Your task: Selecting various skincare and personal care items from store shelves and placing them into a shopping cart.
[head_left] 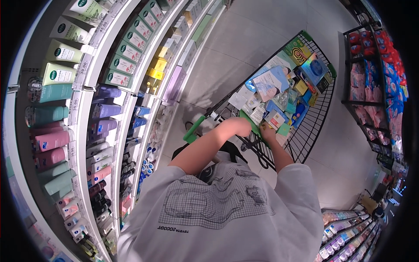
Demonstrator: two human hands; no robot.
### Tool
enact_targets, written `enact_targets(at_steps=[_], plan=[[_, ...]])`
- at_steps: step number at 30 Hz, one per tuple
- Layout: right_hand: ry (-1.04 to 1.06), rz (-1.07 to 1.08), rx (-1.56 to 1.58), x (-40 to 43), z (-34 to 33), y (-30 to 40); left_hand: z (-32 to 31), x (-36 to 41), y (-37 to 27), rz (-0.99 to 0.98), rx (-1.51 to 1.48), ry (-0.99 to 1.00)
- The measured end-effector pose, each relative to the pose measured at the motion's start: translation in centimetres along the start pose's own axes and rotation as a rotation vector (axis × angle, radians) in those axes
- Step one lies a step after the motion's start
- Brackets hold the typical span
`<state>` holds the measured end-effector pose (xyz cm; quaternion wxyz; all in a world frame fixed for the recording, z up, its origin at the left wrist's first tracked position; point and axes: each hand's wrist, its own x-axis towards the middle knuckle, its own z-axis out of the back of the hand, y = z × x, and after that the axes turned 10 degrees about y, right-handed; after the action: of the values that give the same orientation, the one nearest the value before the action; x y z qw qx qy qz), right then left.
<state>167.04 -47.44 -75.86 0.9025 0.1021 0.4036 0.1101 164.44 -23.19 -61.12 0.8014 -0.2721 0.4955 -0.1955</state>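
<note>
A black wire shopping cart (317, 131) with green corner pieces stands before me, heaped with packaged goods. My left hand (241, 127) is curled above the green panel (254, 126) at the cart's near end; its fingertips are hidden. Just right of it, my right hand (268, 131) reaches into the near end, its fingers at the lower edge of a small white-and-yellow box (275, 119). Close by lie a white carton (258, 113), a green box (283, 129) and a large pale blue pack (269, 82). Part of the green handle (195, 128) shows left of my forearm.
Left of me, lit white shelves (113, 28) hold tubes, bottles and green boxes (120, 79) above price tags. A black rack (363, 59) of red, blue and pink packs stands on the right. More stocked shelves (347, 235) are at lower right. Grey tiled floor (248, 23) runs between.
</note>
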Motion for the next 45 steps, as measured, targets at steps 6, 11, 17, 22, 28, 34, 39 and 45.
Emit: enact_targets(at_steps=[6,11,17,22,28,34,39,45], plan=[[0.037,0.071,0.058,-2.4,4.0,1.5,1.2,-0.6,-0.1,0.054,0.013,0.017],[-0.006,0.292,0.321,-5.9,10.3,8.2,3.7,-3.5,0.6,0.05,-0.003,-0.291],[0.159,0.382,0.746,-10.9,20.2,20.6,8.9,-9.6,1.1,-0.266,-0.077,-0.762],[0.017,0.594,0.707,-13.0,23.1,29.4,12.8,-14.9,5.3,-0.474,-0.568,-0.804],[0.108,0.698,0.573,-10.4,24.4,37.0,13.5,-20.6,9.2,-0.486,-1.198,-0.611],[0.403,0.723,0.507,-3.2,23.1,43.3,11.1,-23.2,15.2,-0.433,-1.559,-0.789],[0.813,0.818,0.486,5.5,16.5,47.1,6.5,-23.0,22.8,-0.131,-1.118,-0.948],[1.045,1.05,0.091,12.4,5.4,50.4,-2.1,-21.5,29.8,0.289,-0.872,-0.932]])
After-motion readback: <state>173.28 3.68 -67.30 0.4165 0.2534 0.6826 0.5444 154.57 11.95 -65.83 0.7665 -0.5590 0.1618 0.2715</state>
